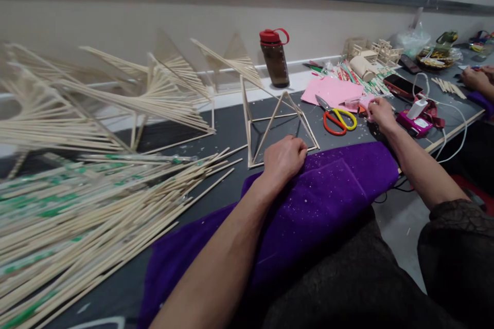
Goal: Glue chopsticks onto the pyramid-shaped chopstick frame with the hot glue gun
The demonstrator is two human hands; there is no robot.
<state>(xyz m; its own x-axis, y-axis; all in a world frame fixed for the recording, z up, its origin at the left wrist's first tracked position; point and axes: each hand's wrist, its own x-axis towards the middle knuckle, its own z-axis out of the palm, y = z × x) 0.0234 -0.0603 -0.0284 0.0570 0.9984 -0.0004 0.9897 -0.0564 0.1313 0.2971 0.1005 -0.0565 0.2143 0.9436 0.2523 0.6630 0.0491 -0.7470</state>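
Dark grey desk point(227, 119) is carrying a pale wooden-stick frame point(269, 129) behind purple cloth point(328, 190) at its front edge. Left hand point(284, 157) is resting half-curled by the frame; right hand point(383, 114), fingers narrow, is resting at small orange-and-pink item point(365, 104); grips unclear. Light touch probably suiting thin sticks.

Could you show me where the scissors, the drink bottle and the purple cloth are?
Scissors point(332, 111): head view, where blades meet handles.
Drink bottle point(276, 65): head view, middle of its dark body.
Purple cloth point(324, 200): head view, on its speckled middle.
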